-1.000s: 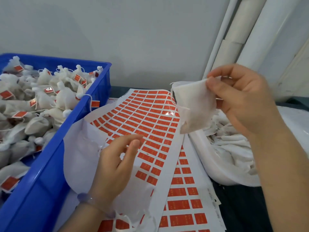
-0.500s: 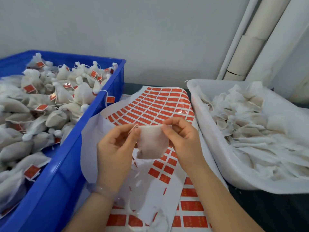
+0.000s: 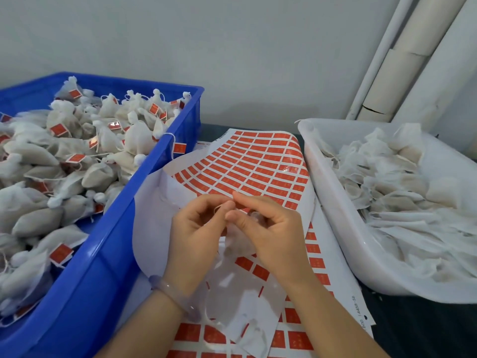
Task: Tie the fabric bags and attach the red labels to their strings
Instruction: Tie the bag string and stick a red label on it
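Observation:
A small white fabric bag (image 3: 238, 241) hangs between my two hands over the sheet of red labels (image 3: 255, 161). My left hand (image 3: 198, 228) and my right hand (image 3: 268, 228) meet fingertip to fingertip at the bag's top, pinching its thin string (image 3: 218, 208). Most of the bag is hidden behind my fingers. A curled sheet with most labels peeled off (image 3: 152, 202) lies under my left hand.
A blue crate (image 3: 108, 254) on the left holds several tied bags with red labels. A white tub (image 3: 343, 215) on the right holds several loose untied bags. More label sheets (image 3: 317, 259) lie below. White pipes (image 3: 402, 60) stand at the back right.
My right hand brought the bag down from near the white tub to the middle. Both hands have closed in on its top and now pinch the string; the bag hangs lower behind my fingers.

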Tool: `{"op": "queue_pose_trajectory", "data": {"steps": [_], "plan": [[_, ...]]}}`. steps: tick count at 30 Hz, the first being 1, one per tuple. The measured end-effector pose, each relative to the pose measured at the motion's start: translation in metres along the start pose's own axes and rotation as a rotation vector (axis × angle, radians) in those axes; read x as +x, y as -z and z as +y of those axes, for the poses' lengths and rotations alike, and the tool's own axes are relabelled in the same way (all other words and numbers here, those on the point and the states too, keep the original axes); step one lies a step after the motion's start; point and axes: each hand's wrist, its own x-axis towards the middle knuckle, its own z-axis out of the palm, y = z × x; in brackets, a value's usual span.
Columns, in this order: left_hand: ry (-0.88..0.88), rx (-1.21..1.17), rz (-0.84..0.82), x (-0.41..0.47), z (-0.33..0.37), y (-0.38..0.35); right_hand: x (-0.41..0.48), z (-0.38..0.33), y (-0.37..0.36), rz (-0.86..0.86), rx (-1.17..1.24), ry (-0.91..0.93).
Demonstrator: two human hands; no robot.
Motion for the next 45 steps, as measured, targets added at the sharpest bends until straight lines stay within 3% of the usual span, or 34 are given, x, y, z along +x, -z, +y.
{"op": "queue_pose_trajectory", "data": {"steps": [4, 11, 14, 16, 19, 22, 25, 26, 28, 30, 32, 36, 45], "plan": [[0.021, -0.05, 0.009, 0.001, 0.0, 0.003, 0.0, 0.004, 0.002, -0.029, -0.104, 0.012], [-0.023, -0.077, 0.08, 0.005, 0.004, 0.007, -0.001, 0.014, 0.0, 0.094, -0.377, 0.056], [-0.126, -0.121, 0.15, 0.007, 0.008, 0.014, 0.0, 0.014, -0.003, 0.088, -0.389, 0.047], [-0.203, -0.127, 0.169, 0.006, 0.011, 0.016, 0.0, 0.016, -0.006, 0.127, -0.467, 0.154], [-0.237, -0.119, 0.1, 0.004, 0.013, 0.015, 0.004, 0.016, -0.005, 0.214, -0.576, 0.255], [-0.245, -0.091, -0.11, -0.002, 0.01, 0.01, 0.002, 0.019, 0.001, 0.245, -0.646, 0.325], [-0.253, -0.171, -0.377, -0.003, 0.013, 0.007, 0.0, 0.018, 0.005, 0.292, -0.513, 0.273], [-0.254, -0.203, -0.38, -0.002, 0.014, 0.008, -0.001, 0.014, 0.006, 0.301, -0.418, 0.191], [-0.194, -0.244, -0.214, 0.005, 0.013, 0.011, -0.001, 0.009, 0.006, 0.27, -0.214, 0.013], [-0.104, -0.098, 0.028, 0.01, 0.01, 0.013, -0.001, 0.007, 0.006, 0.208, -0.09, -0.092], [-0.055, 0.096, -0.021, 0.008, 0.007, 0.011, -0.001, 0.006, 0.003, 0.141, -0.05, -0.128], [0.024, 0.191, -0.258, 0.001, 0.005, 0.005, -0.003, 0.002, 0.002, 0.092, -0.031, -0.098], [-0.013, 0.163, -0.141, -0.001, 0.009, 0.005, 0.0, -0.002, 0.011, 0.201, 0.314, -0.351]]}}
